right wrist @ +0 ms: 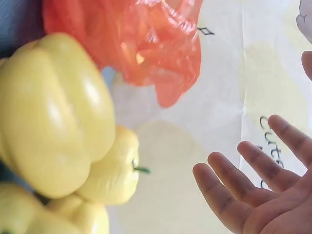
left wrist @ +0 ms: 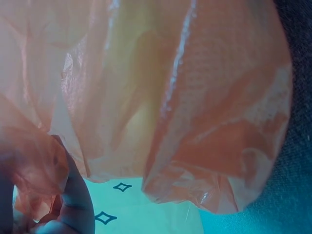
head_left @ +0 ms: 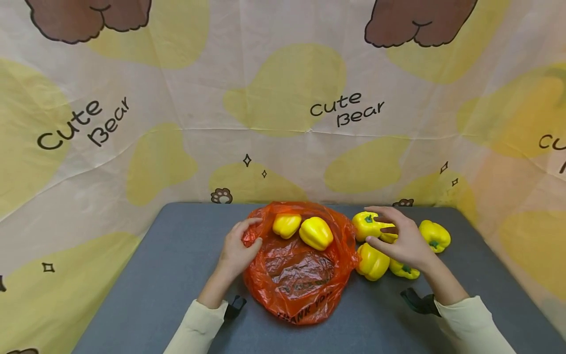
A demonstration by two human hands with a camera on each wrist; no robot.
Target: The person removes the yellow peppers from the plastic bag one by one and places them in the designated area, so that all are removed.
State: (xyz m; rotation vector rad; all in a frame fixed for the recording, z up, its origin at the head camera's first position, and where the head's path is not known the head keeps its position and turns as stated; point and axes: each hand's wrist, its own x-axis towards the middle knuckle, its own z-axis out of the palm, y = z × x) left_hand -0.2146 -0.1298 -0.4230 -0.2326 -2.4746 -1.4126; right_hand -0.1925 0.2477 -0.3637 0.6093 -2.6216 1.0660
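Observation:
A red plastic bag lies with its mouth spread open, two yellow bell peppers inside at its far side. My left hand pinches the bag's left rim; in the left wrist view the fingers curl round the thin plastic. To the right of the bag, my right hand hovers over a group of yellow bell peppers, fingers spread and holding nothing. The right wrist view shows its fingers apart from a large pepper and a smaller one with a green stem.
Everything stands on a grey table. One yellow bell pepper sits farther right, beyond the right hand. A printed cloth hangs behind the table and at both sides. Black straps are on both wrists.

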